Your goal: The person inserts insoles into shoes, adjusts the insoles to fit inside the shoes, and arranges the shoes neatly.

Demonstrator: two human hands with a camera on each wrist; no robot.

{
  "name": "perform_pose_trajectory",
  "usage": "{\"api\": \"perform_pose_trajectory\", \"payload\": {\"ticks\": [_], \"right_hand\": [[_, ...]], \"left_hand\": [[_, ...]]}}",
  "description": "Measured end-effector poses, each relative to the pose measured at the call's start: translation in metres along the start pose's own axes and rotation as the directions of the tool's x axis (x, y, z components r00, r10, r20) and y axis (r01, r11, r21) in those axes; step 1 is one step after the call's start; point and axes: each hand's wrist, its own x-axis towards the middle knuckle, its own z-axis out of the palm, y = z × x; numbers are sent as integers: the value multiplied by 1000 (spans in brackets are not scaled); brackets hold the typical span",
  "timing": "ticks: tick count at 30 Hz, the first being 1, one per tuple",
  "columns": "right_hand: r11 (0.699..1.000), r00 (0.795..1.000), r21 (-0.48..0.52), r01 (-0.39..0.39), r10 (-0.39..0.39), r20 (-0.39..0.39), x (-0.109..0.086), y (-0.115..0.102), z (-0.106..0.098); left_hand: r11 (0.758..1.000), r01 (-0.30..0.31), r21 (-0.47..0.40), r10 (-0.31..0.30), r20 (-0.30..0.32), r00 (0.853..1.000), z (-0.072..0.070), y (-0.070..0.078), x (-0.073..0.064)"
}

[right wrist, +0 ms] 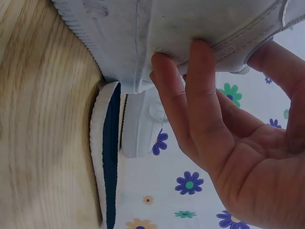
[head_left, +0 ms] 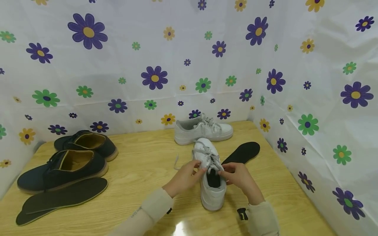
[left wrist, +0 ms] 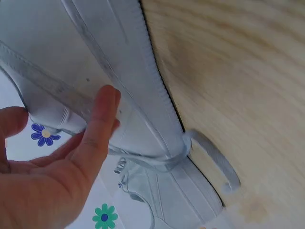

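Note:
A white sneaker (head_left: 213, 198) stands on the table, toe away from me, its grey laces (head_left: 206, 151) loose over the tongue. Inside its opening shows a black insole (head_left: 214, 180). My left hand (head_left: 185, 176) grips the left side of the collar, thumb at the rim and fingers (left wrist: 106, 102) against the outer wall. On the opposite side my right hand (head_left: 240, 177) holds the collar the same way, with fingertips (right wrist: 201, 52) on the upper. A loose lace end (left wrist: 214, 155) trails onto the table beside the sole.
Behind stands another white sneaker (head_left: 184, 135), side-on. A black insole (head_left: 244, 151) lies right of the gripped shoe. At the left are two dark lace-up shoes (head_left: 33, 177) and a pair of dark insoles (head_left: 66, 196), overlapping. Flower-patterned sheeting (head_left: 177, 52) borders the table (head_left: 141, 177).

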Motion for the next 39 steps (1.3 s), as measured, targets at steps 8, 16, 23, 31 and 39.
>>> {"api": "perform_pose_trajectory", "payload": {"ticks": [8,16,23,31,39], "right_hand": [[998,1000,63,9,-8,-16,0,6,1],[996,1000,93,-18,21,-23,-1,12,3],[995,1000,98,-21,21,-2,0,14,-1],[996,999,78,-43,44,-6,4,13,0],[997,999,60,-44,45,-21,5,14,0]], "left_hand": [[995,-27,98,12,151,988,-27,-22,23],[974,-78,212,78,6,997,-80,-31,70],[984,-3,177,50,-262,964,-110,-38,118],[950,172,261,-120,-206,971,-107,-49,152],[879,140,455,-80,-150,985,-101,-58,152]]}}
